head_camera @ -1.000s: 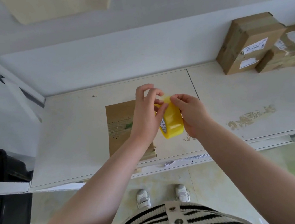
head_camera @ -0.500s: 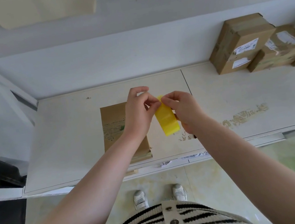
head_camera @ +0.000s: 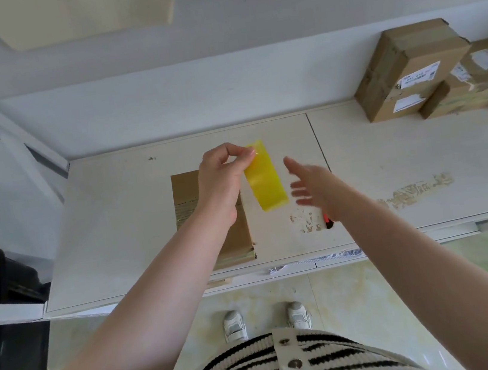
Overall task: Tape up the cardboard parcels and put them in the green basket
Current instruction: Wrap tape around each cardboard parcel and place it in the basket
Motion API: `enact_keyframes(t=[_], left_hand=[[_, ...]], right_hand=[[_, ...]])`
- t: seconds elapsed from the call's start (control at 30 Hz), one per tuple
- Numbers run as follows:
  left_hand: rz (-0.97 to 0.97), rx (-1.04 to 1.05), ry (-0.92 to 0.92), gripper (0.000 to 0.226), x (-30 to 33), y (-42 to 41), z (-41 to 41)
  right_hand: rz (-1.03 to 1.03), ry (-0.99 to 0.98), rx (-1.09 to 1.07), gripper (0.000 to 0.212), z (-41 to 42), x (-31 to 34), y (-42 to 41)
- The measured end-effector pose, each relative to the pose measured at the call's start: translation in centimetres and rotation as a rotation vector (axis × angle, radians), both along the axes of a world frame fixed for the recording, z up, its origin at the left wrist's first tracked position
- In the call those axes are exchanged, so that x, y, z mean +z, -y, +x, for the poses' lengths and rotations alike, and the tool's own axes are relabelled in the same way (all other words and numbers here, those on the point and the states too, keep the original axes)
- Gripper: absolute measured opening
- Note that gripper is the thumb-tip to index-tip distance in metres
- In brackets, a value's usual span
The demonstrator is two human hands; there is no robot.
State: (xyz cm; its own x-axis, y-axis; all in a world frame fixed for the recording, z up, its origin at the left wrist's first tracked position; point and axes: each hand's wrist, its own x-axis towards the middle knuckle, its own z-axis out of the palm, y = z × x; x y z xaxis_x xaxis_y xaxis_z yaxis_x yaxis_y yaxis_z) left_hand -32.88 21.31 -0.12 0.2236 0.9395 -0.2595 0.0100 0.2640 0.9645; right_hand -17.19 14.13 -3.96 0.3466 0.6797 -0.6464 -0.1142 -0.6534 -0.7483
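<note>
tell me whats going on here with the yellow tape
A person is taping up parcels at a white table. The left hand pinches the top of a yellow tape strip, which hangs over a flat brown parcel. The right hand is open beside it, touching nothing. More parcels wait at the back right.

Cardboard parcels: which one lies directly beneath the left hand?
The flat brown parcel at the table's middle, under the left hand; the other boxes are stacked far right.
</note>
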Motion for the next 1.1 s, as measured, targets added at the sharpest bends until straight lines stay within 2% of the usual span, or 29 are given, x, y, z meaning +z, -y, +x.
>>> enact_keyframes(t=[0.1,0.17,0.3,0.47,0.5,0.53,0.57,0.6,0.67,0.77,0.93,1.03,1.1], left_hand=[[-0.099,-0.003,0.168,0.03,-0.2,0.1,0.0],[-0.121,0.033,0.219,0.025,-0.5,-0.2,-0.4],[-0.115,0.056,0.16,0.02,-1.2,-0.7,-1.1],[-0.102,0.02,0.043,0.013,-1.8,-1.4,-0.4],[-0.144,0.016,0.049,0.024,-1.9,-1.8,-0.3],[-0.193,0.01,0.06,0.046,-2.0,-2.3,-0.4],[-0.187,0.006,0.002,0.065,-2.0,-2.8,-0.7],[-0.103,0.001,-0.137,0.075,-2.0,-3.3,-1.2],[0.123,0.025,-0.366,0.068,-2.5,-4.3,-2.7],[0.212,0.09,-0.443,0.053,-3.4,-4.7,-5.2],[0.119,0.088,-0.709,0.059,-6.8,-2.5,-8.9],[-0.017,-0.02,-0.77,0.075,-8.2,-1.6,-10.0],[-0.08,-0.083,-0.769,0.084,-8.8,-1.5,-10.4]], right_hand=[[-0.042,-0.455,-0.062,0.056,-1.4,-0.9,0.2],[0.03,-0.593,-0.166,0.044,-1.8,-1.2,-0.1],[0.135,-0.584,-0.236,0.032,-1.3,-1.4,-0.5],[0.13,-0.578,-0.298,0.026,-0.6,-1.4,-0.1],[0.125,-0.58,-0.323,0.024,-0.5,-1.5,0.1],[0.121,-0.579,-0.35,0.024,-0.5,-1.6,0.2],[0.116,-0.568,-0.374,0.025,-0.4,-1.8,0.4],[0.105,-0.536,-0.397,0.028,-0.4,-2.0,0.5],[0.059,-0.427,-0.451,0.036,-0.1,-2.7,0.7],[-0.038,-0.231,-0.518,0.04,0.2,-4.1,0.8],[-0.146,0.09,-0.378,0.044,-1.0,-5.5,0.8],[-0.221,0.263,-0.265,0.043,-1.9,-5.4,0.9],[-0.291,0.36,-0.188,0.051,-2.5,-5.0,0.8]])
